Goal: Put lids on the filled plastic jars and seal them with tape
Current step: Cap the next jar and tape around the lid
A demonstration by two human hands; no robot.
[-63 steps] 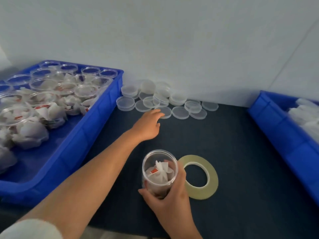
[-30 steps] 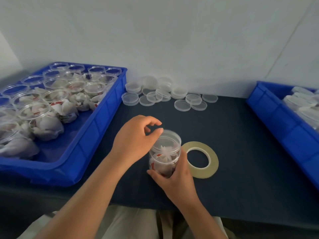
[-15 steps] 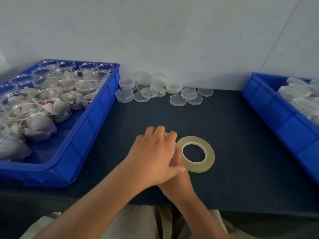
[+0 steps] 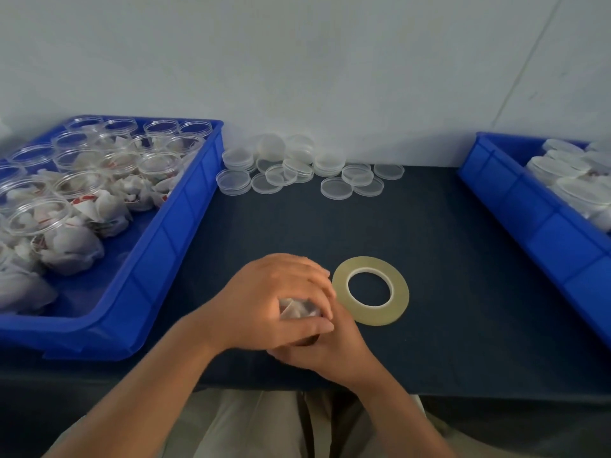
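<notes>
A clear plastic jar point(image 4: 299, 308) filled with white packets stands on the dark table mat, mostly hidden by both hands. My left hand point(image 4: 274, 302) lies over its top, fingers and thumb curled round the lid. My right hand point(image 4: 325, 348) grips the jar's body from the near side. A roll of clear tape point(image 4: 371, 290) lies flat just to the right of the jar. Several loose clear lids point(image 4: 307, 171) are piled at the back by the wall.
A blue tray point(image 4: 185, 223) on the left holds several open filled jars point(image 4: 158, 166). A second blue tray point(image 4: 529, 213) on the right holds lidded jars point(image 4: 568, 173). The table's front edge runs just below my hands.
My left hand reached to the lid pile, brought a lid back onto the jar, and now covers and grips it. The right hand has kept hold of the jar.
</notes>
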